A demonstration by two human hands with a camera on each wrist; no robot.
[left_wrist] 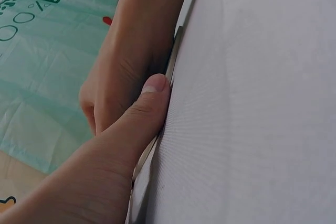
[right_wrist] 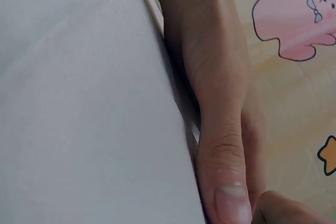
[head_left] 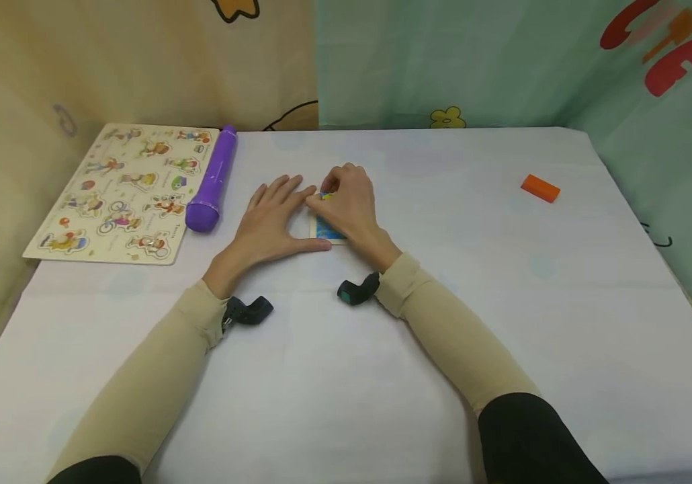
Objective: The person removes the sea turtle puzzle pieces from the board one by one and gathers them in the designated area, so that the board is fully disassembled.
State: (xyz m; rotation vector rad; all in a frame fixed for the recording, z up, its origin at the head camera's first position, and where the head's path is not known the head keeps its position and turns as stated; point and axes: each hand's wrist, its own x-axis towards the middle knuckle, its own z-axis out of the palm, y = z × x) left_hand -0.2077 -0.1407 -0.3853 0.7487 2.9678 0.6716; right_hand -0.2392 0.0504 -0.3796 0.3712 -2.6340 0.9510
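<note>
A small flat board with a blue picture and a pale border (head_left: 328, 230) lies on the table, mostly covered by the hands. My left hand (head_left: 270, 218) is spread on its left side, fingers straight. Its thumb touches the board's near edge, and in the left wrist view this thumb (left_wrist: 142, 111) lies against the thin edge. Over the board is my right hand (head_left: 352, 205), its fingers bent down toward the upper left corner and its thumb close to the left fingertips. Whatever may be between the right fingertips is hidden. The right wrist view shows the right thumb (right_wrist: 223, 166) low above the cloth.
A cream board with colourful animal figures (head_left: 122, 195) lies at the back left. A purple cylinder with a wider rounded end (head_left: 211, 181) rests along its right edge. An orange block (head_left: 541, 188) lies on the white-covered table (head_left: 443, 181) at right. Printed curtains (head_left: 418, 60) hang behind.
</note>
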